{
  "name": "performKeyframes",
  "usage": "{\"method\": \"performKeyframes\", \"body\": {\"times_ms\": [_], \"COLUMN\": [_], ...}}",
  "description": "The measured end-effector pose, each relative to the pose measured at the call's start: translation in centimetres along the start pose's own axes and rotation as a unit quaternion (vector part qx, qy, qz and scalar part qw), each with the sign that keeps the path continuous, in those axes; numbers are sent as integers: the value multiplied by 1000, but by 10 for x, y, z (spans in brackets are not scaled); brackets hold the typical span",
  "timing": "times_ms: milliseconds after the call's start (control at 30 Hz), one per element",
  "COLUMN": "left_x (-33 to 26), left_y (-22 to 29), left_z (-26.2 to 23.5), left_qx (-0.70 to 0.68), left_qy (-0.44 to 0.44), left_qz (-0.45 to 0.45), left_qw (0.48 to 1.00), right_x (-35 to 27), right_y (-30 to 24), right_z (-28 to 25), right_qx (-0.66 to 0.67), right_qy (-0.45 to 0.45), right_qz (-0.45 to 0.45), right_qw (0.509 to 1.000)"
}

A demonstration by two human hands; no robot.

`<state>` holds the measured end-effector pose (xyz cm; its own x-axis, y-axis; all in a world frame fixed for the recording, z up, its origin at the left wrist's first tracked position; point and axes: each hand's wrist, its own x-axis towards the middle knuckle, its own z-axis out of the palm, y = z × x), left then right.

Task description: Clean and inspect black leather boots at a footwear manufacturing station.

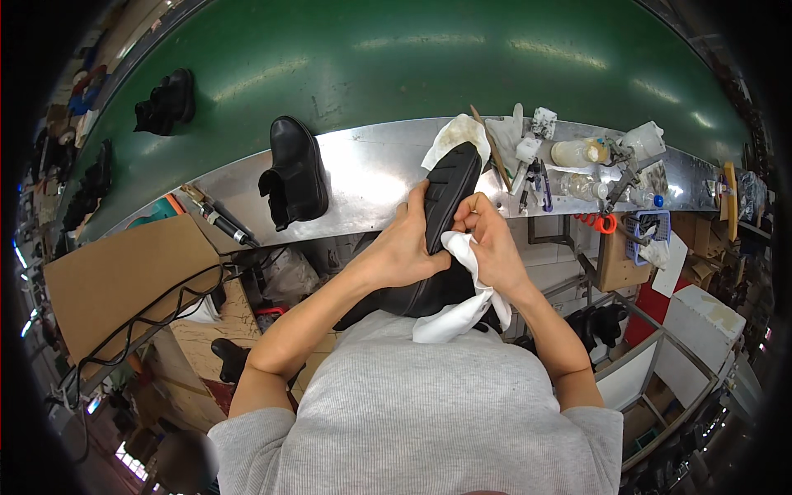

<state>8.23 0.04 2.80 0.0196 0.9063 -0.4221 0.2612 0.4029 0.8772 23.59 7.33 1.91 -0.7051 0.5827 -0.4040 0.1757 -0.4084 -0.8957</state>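
We've got the black shoe (453,191) mid-frame, smack between our hands: left hand (403,249) clamped on its left side, right hand (493,246) pinching a white cloth (453,320) by its right edge.

a long green top (511,87) I see from far away, shiny streaks of light (419,40) on it, a silver metal desk (371,177) along its near side, pale floor (540,262) below, a gray metal frame (661,334) at right, a bright window (130,464) low at left
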Motion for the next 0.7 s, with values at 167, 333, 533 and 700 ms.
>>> {"method": "performKeyframes", "body": {"times_ms": [167, 333, 533, 700], "left_x": [-1, -1, -2, -3], "left_y": [-3, -4, -4, -4], "left_z": [0, 1, 1, 2], "left_qx": [3, 12, -18, -8], "left_qy": [0, 8, 1, 11], "left_qz": [1, 6, 19, 7], "left_qw": [1000, 1000, 1000, 1000], "right_x": [-4, -4, -5, -5], "right_y": [-5, -4, 0, 6], "right_z": [4, 6, 7, 8], "right_qx": [33, 42, 22, 23], "right_qy": [-18, 17, -5, 19], "right_qz": [-1, 3, -29, -31], "right_qw": [999, 999, 999, 999]}}
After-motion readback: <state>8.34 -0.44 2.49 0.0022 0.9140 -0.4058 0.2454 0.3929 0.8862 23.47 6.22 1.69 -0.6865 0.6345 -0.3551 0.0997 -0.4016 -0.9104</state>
